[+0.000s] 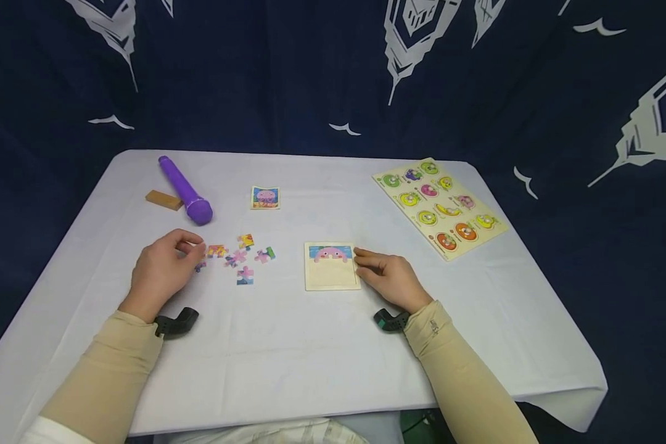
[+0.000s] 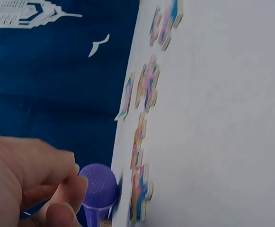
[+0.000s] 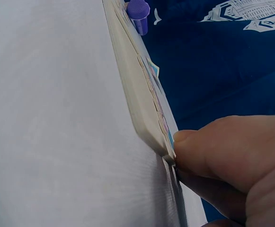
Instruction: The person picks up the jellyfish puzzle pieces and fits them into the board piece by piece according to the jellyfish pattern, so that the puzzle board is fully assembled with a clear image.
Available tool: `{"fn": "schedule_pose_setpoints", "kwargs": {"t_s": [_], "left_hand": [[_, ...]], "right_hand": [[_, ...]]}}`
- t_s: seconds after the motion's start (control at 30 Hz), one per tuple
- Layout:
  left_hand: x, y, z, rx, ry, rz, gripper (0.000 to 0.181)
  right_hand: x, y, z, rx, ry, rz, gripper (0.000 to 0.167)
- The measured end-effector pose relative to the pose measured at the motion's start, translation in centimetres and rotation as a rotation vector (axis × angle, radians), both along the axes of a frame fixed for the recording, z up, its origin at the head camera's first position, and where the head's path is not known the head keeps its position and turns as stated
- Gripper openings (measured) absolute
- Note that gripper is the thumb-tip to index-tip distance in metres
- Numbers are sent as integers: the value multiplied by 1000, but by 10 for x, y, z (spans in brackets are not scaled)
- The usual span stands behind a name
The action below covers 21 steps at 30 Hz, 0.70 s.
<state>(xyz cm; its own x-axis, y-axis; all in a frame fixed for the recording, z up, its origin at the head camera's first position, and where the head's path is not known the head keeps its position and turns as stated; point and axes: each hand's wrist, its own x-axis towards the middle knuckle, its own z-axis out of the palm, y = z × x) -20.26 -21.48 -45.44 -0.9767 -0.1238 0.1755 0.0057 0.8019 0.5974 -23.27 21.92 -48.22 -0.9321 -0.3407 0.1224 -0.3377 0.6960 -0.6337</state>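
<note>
A square wooden puzzle board [image 1: 333, 279] lies flat on the table, with a strip of blue and pink pieces [image 1: 330, 253] fitted along its upper edge. My right hand [image 1: 391, 277] rests at its right side, fingertips touching the edge; the right wrist view shows this contact close up. Loose jigsaw pieces [image 1: 238, 256] lie scattered left of the board, seen edge-on in the left wrist view. Beside them hovers my left hand [image 1: 169, 265], its fingers loosely bent and no piece visible between them. One piece [image 1: 200, 267] is partly hidden under that hand.
A purple toy microphone [image 1: 185, 191] lies at the back left, near a brown flat strip [image 1: 163, 200]. A small picture card [image 1: 265, 198] sits at the back middle. On the right lies a fruit puzzle board [image 1: 441, 206]. White cloth covers the table [image 1: 277, 357].
</note>
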Motion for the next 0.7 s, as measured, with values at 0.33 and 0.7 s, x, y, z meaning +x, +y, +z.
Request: {"fn": "schedule_pose_setpoints", "kwargs": {"t_s": [0.33,0.7], "left_hand": [[-1,-19,10,-32,-105,99,35],[-3,-21,3,-75,-284,-44,35]], "right_hand": [[-1,2,1,-11,5,-2,30],[-1,1,0,-10,13,1,30]]}}
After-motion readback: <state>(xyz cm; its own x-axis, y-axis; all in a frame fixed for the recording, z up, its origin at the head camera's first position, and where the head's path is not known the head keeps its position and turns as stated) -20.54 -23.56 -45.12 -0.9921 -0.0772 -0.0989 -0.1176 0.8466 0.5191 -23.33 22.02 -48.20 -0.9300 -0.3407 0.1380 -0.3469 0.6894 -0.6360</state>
